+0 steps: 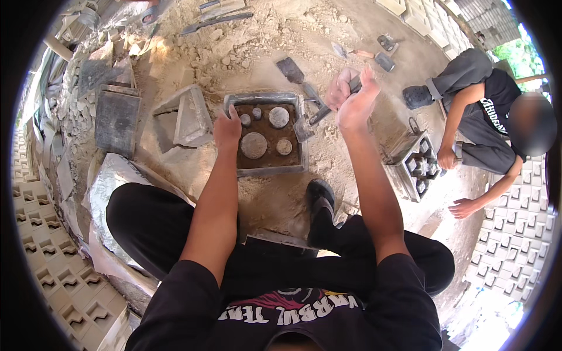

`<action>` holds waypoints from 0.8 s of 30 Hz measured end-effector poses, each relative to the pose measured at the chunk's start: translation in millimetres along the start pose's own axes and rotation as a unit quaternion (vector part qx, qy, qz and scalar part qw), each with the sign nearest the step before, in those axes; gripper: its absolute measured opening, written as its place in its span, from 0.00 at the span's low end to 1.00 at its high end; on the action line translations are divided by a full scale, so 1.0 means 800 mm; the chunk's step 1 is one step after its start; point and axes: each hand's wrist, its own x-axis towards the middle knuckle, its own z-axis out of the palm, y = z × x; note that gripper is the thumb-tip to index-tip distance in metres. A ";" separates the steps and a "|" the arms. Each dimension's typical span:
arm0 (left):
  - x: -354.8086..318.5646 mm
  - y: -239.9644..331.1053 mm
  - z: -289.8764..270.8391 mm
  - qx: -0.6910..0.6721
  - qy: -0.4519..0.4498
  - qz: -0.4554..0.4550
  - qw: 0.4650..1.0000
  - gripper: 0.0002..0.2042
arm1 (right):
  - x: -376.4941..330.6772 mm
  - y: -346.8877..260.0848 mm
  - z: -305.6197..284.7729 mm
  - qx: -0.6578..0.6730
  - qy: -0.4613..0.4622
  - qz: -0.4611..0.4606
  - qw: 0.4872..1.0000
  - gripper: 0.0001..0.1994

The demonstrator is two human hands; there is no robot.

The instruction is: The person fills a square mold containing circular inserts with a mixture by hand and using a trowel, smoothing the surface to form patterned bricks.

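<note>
A square grey frame point(272, 170) lies on the ground ahead of me, holding packed brown sand with several pale round discs, large and small. My left hand point(227, 128) grips its left wall, one finger lying along the rim. Just beyond its right side, my right hand point(353, 98) is closed around the dark handle of a small flat trowel point(304, 129). The blade points down-left and touches or overlaps the frame's right wall. On the ground beyond lies a dark flat-bladed tool point(290, 70), its handle running towards my right hand.
At the right a co-worker point(497, 111) sits by a second mould point(417, 167), one hand near it. A tilted block point(193, 120) and dark slab point(117, 123) lie left. Loose sand point(234, 50) spreads ahead. A hammer point(383, 61) lies far right. Patterned pale blocks point(64, 275) stand lower left.
</note>
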 end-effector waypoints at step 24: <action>0.036 -0.001 0.002 -0.050 -0.050 -0.204 0.976 0.38 | 0.060 0.123 -0.003 -0.045 0.125 -0.102 0.986 0.20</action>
